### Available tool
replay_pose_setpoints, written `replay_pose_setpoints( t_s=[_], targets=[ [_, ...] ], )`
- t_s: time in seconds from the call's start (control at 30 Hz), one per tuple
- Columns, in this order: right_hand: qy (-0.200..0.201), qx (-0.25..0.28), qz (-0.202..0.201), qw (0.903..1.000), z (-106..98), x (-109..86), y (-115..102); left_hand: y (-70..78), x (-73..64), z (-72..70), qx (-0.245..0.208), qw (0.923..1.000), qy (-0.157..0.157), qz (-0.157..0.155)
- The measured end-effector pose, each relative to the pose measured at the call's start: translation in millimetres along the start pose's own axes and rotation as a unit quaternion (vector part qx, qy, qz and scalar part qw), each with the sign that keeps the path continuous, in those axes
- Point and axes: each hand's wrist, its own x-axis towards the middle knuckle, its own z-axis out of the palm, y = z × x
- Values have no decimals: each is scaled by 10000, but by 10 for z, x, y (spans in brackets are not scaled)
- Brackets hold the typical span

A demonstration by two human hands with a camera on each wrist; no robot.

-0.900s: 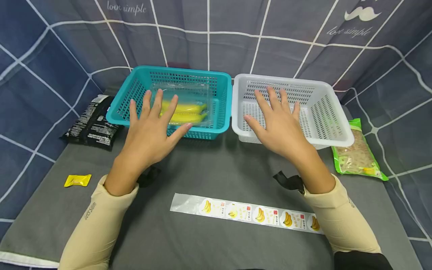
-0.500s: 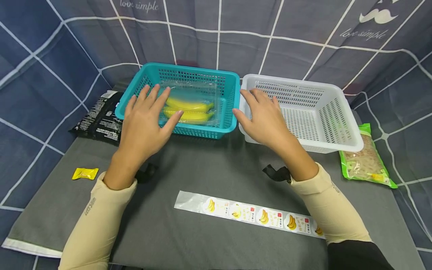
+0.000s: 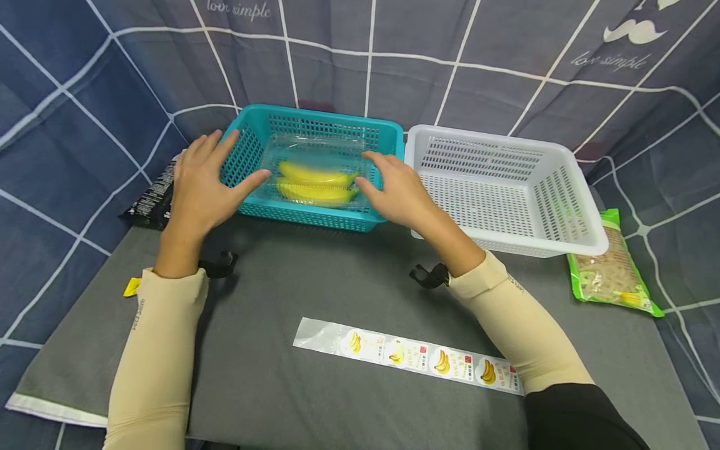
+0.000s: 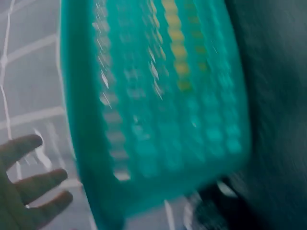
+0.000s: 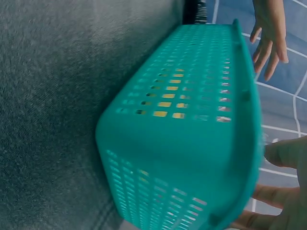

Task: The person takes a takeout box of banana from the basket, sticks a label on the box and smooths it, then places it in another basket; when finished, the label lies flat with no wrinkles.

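Note:
Inside the teal basket (image 3: 306,216) lies a clear plastic box (image 3: 315,147) holding yellow bananas (image 3: 317,194). My left hand (image 3: 199,184) is over the basket's left end, fingers spread and thumb pointing toward the box. My right hand (image 3: 398,194) reaches over the basket's right end, thumb and forefinger apart beside the box's right side; contact cannot be told. In the right wrist view, fingers (image 5: 278,194) of the right hand show beyond the basket rim. The left wrist view is blurred, with left-hand fingers (image 4: 41,187) beside the basket. Neither hand holds anything.
A white basket (image 3: 509,240) stands right of the teal one. A strip of banana stickers (image 3: 407,354) lies in front. A green-edged bag (image 3: 613,269) lies at right. At left are a black packet (image 3: 149,203) and a small yellow packet (image 3: 132,287), partly hidden.
My left hand has shifted left to the teal basket's left end. My right hand has moved left from over the white basket to the teal basket's right end.

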Motion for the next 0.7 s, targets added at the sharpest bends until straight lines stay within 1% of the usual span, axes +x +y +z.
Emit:
replay_pose_setpoints(
  t_s=[0.07, 0.13, 0.23, 0.33, 0.47, 0.53, 0.6, 0.7],
  targets=[
    [19, -14, 24, 10000, 34, 38, 3, -139, 17, -6, -66, 9997, 8, -239],
    [25, -76, 78, 9999, 71, 91, 7, -258, 15, -8, -96, 9986, -104, -511],
    [2, -224, 218, 9995, 129, 195, -19, -388, 5, -11, -40, 9950, -423, -907],
    [-109, -326, 365, 9987, 192, 302, -75, -472, -2, 3, 1, 9905, -797, -1117],
    [-295, -300, 656, 9970, 267, 397, -138, -540, -6, 42, -94, 9851, -1236, -1194],
    [-296, -264, 861, 9955, 291, 430, -144, -565, 0, 57, -216, 9823, -1431, -1192],
    [-258, -242, 1042, 9939, 306, 466, -138, -588, 11, 63, -400, 9805, -1553, -1133],
    [-218, -257, 1182, 9924, 324, 532, -122, -641, 29, 62, -756, 9787, -1610, -1024]
  ],
)
